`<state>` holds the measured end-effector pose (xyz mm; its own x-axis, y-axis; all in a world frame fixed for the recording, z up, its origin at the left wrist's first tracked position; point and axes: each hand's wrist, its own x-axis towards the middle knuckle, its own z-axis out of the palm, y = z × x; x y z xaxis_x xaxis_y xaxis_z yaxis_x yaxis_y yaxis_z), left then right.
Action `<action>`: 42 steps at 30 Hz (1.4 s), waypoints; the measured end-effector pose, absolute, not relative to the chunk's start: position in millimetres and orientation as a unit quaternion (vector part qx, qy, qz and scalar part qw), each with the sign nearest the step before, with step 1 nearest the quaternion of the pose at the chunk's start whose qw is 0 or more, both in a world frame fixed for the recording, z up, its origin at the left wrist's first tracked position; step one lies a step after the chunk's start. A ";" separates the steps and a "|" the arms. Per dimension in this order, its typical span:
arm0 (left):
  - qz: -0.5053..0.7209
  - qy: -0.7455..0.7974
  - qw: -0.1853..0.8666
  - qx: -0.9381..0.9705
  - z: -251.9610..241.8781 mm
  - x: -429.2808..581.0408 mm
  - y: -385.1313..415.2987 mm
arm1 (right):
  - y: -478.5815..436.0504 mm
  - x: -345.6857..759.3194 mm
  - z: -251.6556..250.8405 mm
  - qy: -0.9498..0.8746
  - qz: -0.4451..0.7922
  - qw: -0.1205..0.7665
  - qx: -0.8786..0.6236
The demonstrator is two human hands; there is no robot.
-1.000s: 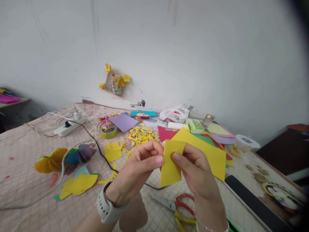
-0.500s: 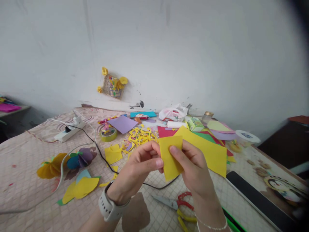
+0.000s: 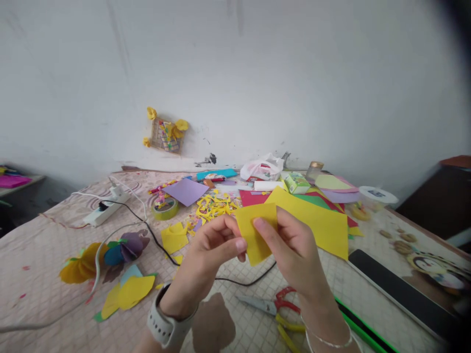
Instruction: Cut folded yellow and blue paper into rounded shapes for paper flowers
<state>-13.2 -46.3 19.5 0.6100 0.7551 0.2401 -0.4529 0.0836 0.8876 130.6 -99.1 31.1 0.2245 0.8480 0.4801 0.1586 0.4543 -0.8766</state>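
Observation:
A small yellow paper rectangle (image 3: 253, 245) is held up over the table between both hands. My right hand (image 3: 294, 250) pinches it, thumb flat on its face and fingers behind. At its left edge, my left hand (image 3: 209, 255) grips with thumb and curled fingers; a watch is on that wrist. Below my right hand lie scissors (image 3: 274, 308) with red and yellow handles, blades pointing left. Behind the hands is a large yellow paper sheet (image 3: 312, 220) on top of red and green sheets. A heap of yellow paper scraps (image 3: 215, 206) sits beyond my left hand.
At left are a power strip (image 3: 108, 208) with cables, folded paper flowers (image 3: 86, 262) and yellow cut shapes (image 3: 128, 294). Tape (image 3: 165, 208) and a purple sheet (image 3: 186, 191) lie further back. On the right are a long black-topped object (image 3: 393, 289) and a lidded tub (image 3: 377, 196).
Both hands, still on the yellow paper, have shifted slightly left in view, and the paper sits a little higher at its lower edge. The camera view has turned slightly.

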 end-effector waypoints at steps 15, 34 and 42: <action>0.477 0.218 0.644 0.557 32.5 -22.6 -61.4 | -96.3 134.6 31.6 -0.537 0.418 0.622 -0.388; 0.484 0.197 0.657 0.543 32.3 -25.1 -60.6 | -96.1 134.1 31.4 -0.541 0.433 0.606 -0.390; 0.415 0.099 0.762 0.487 21.1 -17.9 -45.5 | -96.8 129.3 32.1 -0.555 0.465 0.593 -0.351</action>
<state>-17.9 -45.5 21.1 0.6357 0.7291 0.2536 -0.5368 0.1816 0.8239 129.3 -96.8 32.1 -0.0486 0.9422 0.3315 -0.1623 0.3200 -0.9334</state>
